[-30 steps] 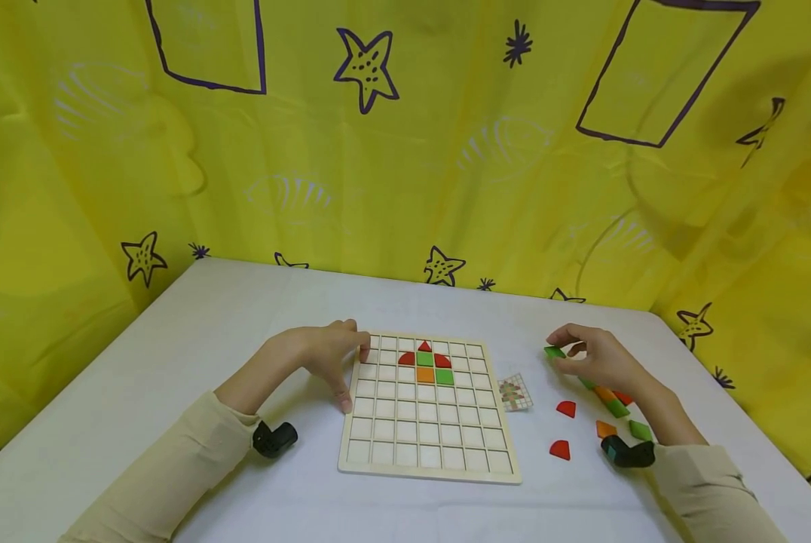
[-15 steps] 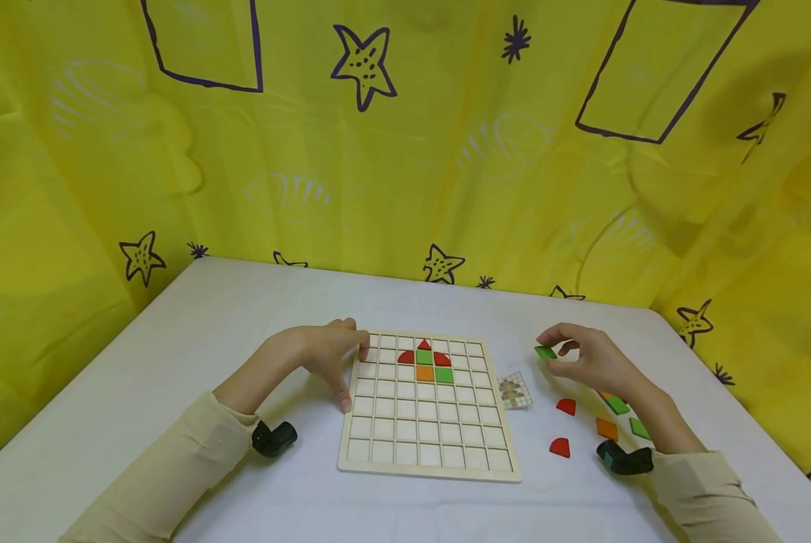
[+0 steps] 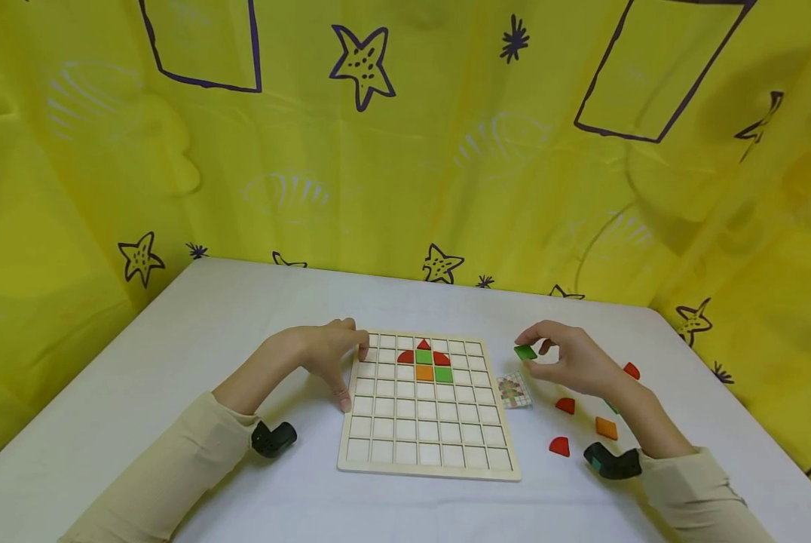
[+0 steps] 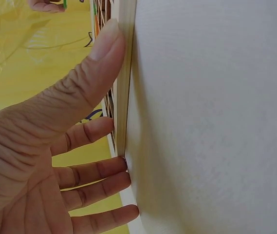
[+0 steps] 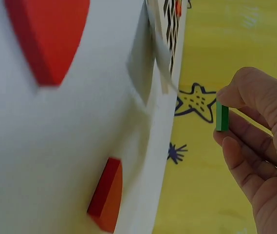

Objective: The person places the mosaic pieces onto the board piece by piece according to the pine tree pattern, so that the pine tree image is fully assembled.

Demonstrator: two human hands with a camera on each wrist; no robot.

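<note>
This is a curtained-off tabletop booth, with a yellow starfish-print curtain (image 3: pixel 392 173) enclosing the white table (image 3: pixel 276 298) far, left and right.

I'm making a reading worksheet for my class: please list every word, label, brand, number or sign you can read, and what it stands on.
No readable text in any view.
Yellow curtain: line drawings, including stars; no legible words.
Pattern card: coloured design on a grid; any print is too small to read.
Wooden grid board and green tile: no lettering visible.
</note>
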